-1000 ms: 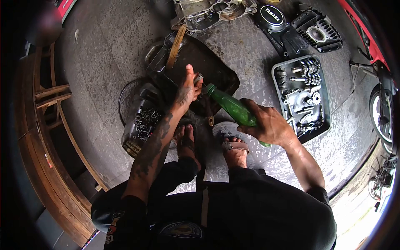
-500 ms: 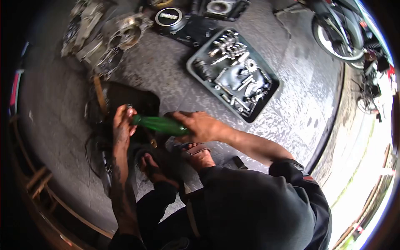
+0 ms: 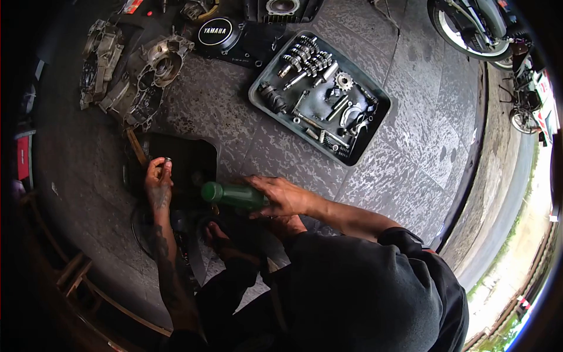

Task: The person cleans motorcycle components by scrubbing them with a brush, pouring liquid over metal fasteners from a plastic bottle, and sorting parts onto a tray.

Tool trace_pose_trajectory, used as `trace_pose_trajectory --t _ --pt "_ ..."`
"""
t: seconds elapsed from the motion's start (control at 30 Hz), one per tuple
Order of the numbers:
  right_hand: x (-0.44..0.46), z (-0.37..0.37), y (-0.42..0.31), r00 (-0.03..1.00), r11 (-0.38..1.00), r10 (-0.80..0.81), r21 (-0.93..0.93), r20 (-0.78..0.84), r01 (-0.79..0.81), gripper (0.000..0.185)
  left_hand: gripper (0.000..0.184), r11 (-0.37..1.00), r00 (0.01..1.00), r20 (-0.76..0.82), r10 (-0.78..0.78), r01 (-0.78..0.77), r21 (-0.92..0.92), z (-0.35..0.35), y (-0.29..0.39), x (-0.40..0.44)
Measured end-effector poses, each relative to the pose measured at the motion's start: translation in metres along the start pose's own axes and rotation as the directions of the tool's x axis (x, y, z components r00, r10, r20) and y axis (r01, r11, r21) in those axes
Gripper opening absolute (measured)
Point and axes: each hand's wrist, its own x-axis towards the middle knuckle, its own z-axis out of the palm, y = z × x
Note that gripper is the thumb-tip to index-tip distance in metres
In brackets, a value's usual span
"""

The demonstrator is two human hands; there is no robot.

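My right hand [image 3: 281, 196] is wrapped round a green plastic bottle [image 3: 237, 196], whose capped-looking end points left. To the left of the bottle, my left hand [image 3: 159, 179] pinches a small metal part [image 3: 168, 160] between thumb and fingers. Beneath and beyond both hands lies a dark pan [image 3: 196, 155] with a wooden-handled tool [image 3: 136, 146] at its left edge. The bottle and the small part are apart. What lies inside the pan is too dark to tell.
A grey tray [image 3: 255, 94] of gears and shafts stands ahead on the right. Engine casings [image 3: 155, 73] lie at the upper left, beside a black YAMAHA cover [image 3: 216, 31]. A wooden bench [image 3: 73, 273] is at the lower left, a motorcycle wheel [image 3: 463, 35] at the upper right.
The camera view has turned to the right, so the tray shows nearer the middle. The bottle has moved away from my left hand, which still holds the small part.
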Motion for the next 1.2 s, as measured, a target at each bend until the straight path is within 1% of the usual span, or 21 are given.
trace_pose_trajectory --t 0.03,0.1,0.2,0.27,0.33,0.4,0.43,0.47,0.53,0.6,0.67,0.73,0.8,0.83,0.9,0.93,0.97,1.0,1.1,1.13,1.2 --pt "-0.003 0.001 0.002 0.999 1.000 -0.029 0.011 -0.024 0.029 0.080 0.034 1.000 1.000 -0.001 0.000 0.000 0.006 0.001 -0.003 -0.001" --pt "-0.011 0.000 0.008 0.999 1.000 -0.006 -0.006 -0.032 0.006 0.080 0.034 0.983 0.990 -0.019 0.138 -0.140 -0.115 0.005 -0.008 0.003" --pt "-0.028 -0.014 -0.008 0.994 0.997 0.064 0.036 -0.086 -0.062 0.079 0.031 0.966 0.983 0.052 0.174 -0.160 -0.205 0.028 0.045 -0.017" --pt "-0.044 -0.028 -0.019 0.986 0.992 0.103 0.087 -0.132 -0.092 0.079 0.025 0.933 0.944 0.074 0.321 -0.301 -0.198 0.055 0.069 -0.026" --pt "-0.065 -0.034 -0.027 0.919 0.955 0.298 0.077 -0.257 -0.288 0.079 0.020 0.889 0.884 0.148 0.444 -0.414 -0.194 0.089 0.081 -0.030" --pt "-0.089 -0.035 -0.024 0.879 0.937 0.349 0.118 -0.324 -0.329 0.078 0.018 0.879 0.836 0.285 0.469 -0.474 -0.055 0.117 0.116 -0.044" --pt "-0.099 -0.035 -0.024 0.828 0.914 0.405 0.164 -0.387 -0.371 0.078 0.017 0.805 0.768 0.289 0.571 -0.593 -0.013 0.134 0.120 -0.043" --pt "-0.105 -0.037 -0.028 0.831 0.917 0.398 0.160 -0.388 -0.365 0.078 0.016 0.714 0.688 0.298 0.662 -0.699 0.027 0.152 0.121 -0.041" --pt "-0.117 -0.040 -0.037 0.730 0.867 0.497 0.296 -0.470 -0.400 0.077 0.016 0.591 0.613 0.294 0.734 -0.789 0.168 0.181 0.136 -0.044" --pt "-0.131 -0.036 -0.034 0.695 0.866 0.496 0.246 -0.521 -0.435 0.075 0.017 0.573 0.609 0.303 0.733 -0.793 0.208 0.209 0.140 -0.039" --pt "-0.132 -0.042 -0.047 0.633 0.839 0.544 0.376 -0.551 -0.393 0.074 0.018 0.562 0.615 0.300 0.729 -0.788 0.252 0.233 0.143 -0.033" --pt "-0.137 -0.040 -0.045 0.674 0.828 0.554 0.407 -0.489 -0.385 0.082 0.017 0.473 0.565 0.289 0.773 -0.816 0.333 0.245 0.145 -0.025" --pt "-0.136 -0.032 -0.046 0.530 0.806 0.582 0.525 -0.616 -0.274 0.076 0.024 0.845 0.828 0.177 0.533 -0.532 -0.057 0.260 0.152 -0.027" --pt "-0.134 -0.031 -0.046 0.525 0.798 0.589 0.544 -0.614 -0.259 0.078 0.028 0.812 0.805 0.126 0.579 -0.556 -0.179 0.268 0.145 -0.026" --pt "-0.133 -0.033 -0.044 0.555 0.784 0.596 0.569 -0.580 -0.246 0.081 0.038 0.765 0.765 0.032 0.644 -0.643 -0.029 0.283 0.128 -0.021" --pt "-0.133 -0.033 -0.039 0.570 0.791 0.584 0.562 -0.578 -0.239 0.082 0.037 0.789 0.785 0.105 0.610 -0.614 0.010 0.278 0.129 -0.025" --pt "-0.131 -0.032 -0.033 0.620 0.845 0.492 0.507 -0.611 -0.171 0.083 0.033 0.801 0.789 0.164 0.592 -0.598 -0.012 0.273 0.131 -0.027" --pt "-0.129 -0.030 -0.028 0.649 0.886 0.402 0.452 -0.645 -0.100 0.084 0.030 0.747 0.743 0.159 0.650 -0.663 0.046 0.281 0.125 -0.025" --pt "-0.127 -0.034 -0.015 0.688 0.910 0.383 0.378 -0.617 -0.168 0.089 0.025 0.594 0.616 0.165 0.770 -0.787 0.167 0.274 0.117 -0.028" --pt "-0.124 -0.035 -0.009 0.715 0.921 0.367 0.340 -0.595 -0.190 0.092 0.025 0.652 0.648 0.214 0.731 -0.756 0.062 0.262 0.126 -0.029" --pt "-0.107 -0.031 0.006 0.781 0.937 0.244 0.347 -0.575 -0.037 0.096 0.022 0.477 0.517 0.306 0.800 -0.856 0.200 0.204 0.146 -0.040"
